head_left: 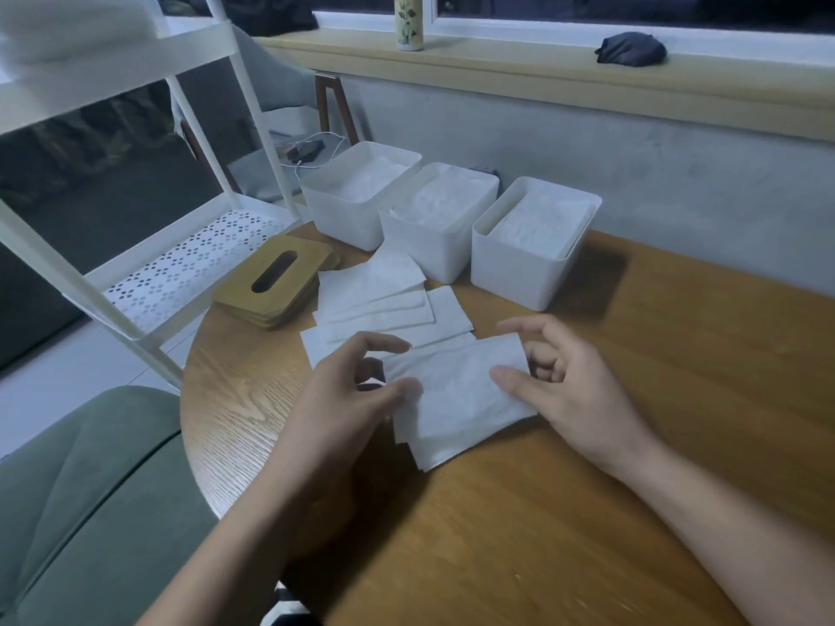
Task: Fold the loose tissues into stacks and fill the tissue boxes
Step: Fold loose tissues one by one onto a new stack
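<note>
A small stack of folded white tissues lies on the round wooden table in front of me. My left hand pinches its left edge, thumb on top and fingers curled. My right hand holds the right edge, with the thumb on the tissue and the fingers curled beside it. Behind, several more loose tissues lie fanned out. Three open white tissue boxes, the left box, the middle box and the right box, stand in a row at the back, each with tissues inside.
A pile of wooden slotted lids sits left of the loose tissues. A white metal shelf rack stands off the table's left edge, and a green cushion is at lower left. The windowsill holds a bottle and a dark cloth.
</note>
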Demonstrator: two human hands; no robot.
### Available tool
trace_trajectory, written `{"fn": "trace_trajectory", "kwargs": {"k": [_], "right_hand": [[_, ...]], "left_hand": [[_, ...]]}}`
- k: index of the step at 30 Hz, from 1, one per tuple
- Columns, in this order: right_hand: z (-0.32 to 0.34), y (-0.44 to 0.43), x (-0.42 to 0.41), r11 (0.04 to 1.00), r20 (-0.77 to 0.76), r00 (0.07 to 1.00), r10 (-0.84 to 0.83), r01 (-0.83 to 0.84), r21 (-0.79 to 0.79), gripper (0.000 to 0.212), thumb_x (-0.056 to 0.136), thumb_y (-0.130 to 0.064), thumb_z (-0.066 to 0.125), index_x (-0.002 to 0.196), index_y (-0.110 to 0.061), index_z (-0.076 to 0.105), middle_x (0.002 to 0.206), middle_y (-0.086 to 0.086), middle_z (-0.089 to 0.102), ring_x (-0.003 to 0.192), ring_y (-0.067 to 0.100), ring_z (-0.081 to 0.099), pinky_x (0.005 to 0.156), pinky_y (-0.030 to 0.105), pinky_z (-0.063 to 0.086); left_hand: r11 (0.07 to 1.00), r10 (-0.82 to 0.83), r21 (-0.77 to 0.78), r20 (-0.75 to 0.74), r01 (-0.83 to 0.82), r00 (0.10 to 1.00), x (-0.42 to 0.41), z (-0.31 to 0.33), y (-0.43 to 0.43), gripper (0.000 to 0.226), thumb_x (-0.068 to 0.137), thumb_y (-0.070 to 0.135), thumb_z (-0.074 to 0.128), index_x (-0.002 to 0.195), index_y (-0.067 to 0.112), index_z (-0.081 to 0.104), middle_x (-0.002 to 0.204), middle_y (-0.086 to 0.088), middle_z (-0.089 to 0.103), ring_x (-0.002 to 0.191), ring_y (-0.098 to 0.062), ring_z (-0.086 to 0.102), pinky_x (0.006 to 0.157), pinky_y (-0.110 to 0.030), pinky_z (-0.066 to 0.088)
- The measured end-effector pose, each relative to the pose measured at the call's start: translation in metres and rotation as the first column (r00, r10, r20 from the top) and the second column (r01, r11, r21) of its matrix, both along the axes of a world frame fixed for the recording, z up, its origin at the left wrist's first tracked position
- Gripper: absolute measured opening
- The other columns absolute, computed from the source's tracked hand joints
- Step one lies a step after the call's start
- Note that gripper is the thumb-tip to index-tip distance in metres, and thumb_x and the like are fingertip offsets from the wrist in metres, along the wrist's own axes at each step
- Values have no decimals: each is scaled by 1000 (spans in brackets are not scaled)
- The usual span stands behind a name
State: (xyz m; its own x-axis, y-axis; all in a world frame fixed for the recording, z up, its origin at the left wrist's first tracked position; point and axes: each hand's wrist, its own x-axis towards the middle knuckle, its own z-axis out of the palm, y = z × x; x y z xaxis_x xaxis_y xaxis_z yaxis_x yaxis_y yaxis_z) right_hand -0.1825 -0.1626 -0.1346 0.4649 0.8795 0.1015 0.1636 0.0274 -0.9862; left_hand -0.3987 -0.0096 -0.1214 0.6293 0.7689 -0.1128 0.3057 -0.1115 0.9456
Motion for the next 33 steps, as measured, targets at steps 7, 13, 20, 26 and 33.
{"fn": "trace_trajectory", "kwargs": {"k": [7, 13, 20, 26, 33], "right_hand": [[-10, 3, 10, 991, 94, 989, -118, 123, -53, 51, 93, -14, 80, 135, -34, 58, 87, 9, 73, 72, 31, 61, 76, 45, 52], [-10, 0, 8, 976, 285, 942, -177, 205, -71, 50, 92, -22, 82, 135, -33, 59, 76, -1, 70, 67, 20, 62, 71, 29, 50], [-10, 0, 6, 969, 451, 881, -143, 219, -119, 49, 90, -18, 82, 134, -30, 63, 74, -4, 64, 68, 14, 60, 67, 13, 44], [-16, 1, 10, 955, 570, 807, -155, 270, -123, 48, 88, -25, 85, 131, -32, 64, 84, -10, 62, 80, 10, 57, 72, 17, 46], [-18, 1, 11, 957, 608, 768, -201, 287, -46, 36, 91, -17, 80, 121, -32, 67, 95, -16, 58, 88, 11, 57, 76, 18, 47]], "left_hand": [[992, -31, 118, -171, 51, 985, -1, 3, 2, 38, 85, 38, 86, 115, 47, 65, 79, 5, 74, 71, -12, 71, 67, -32, 52], [988, -72, 110, -291, 109, 954, 1, 7, 7, 42, 81, 48, 89, 114, 49, 63, 81, 8, 76, 65, -5, 68, 60, -27, 47], [966, -72, 202, -396, 163, 915, 4, 8, 7, 42, 85, 48, 86, 116, 47, 58, 83, 13, 75, 67, 3, 66, 57, -22, 45], [926, -12, 334, -435, 174, 901, 4, 4, 13, 36, 87, 47, 84, 111, 43, 58, 81, 11, 72, 70, 1, 65, 55, -18, 40], [719, 198, 691, -310, 77, 930, 9, 2, 75, 16, 93, 39, 79, 100, 35, 66, 80, 17, 67, 73, -4, 62, 62, -35, 55]]}}
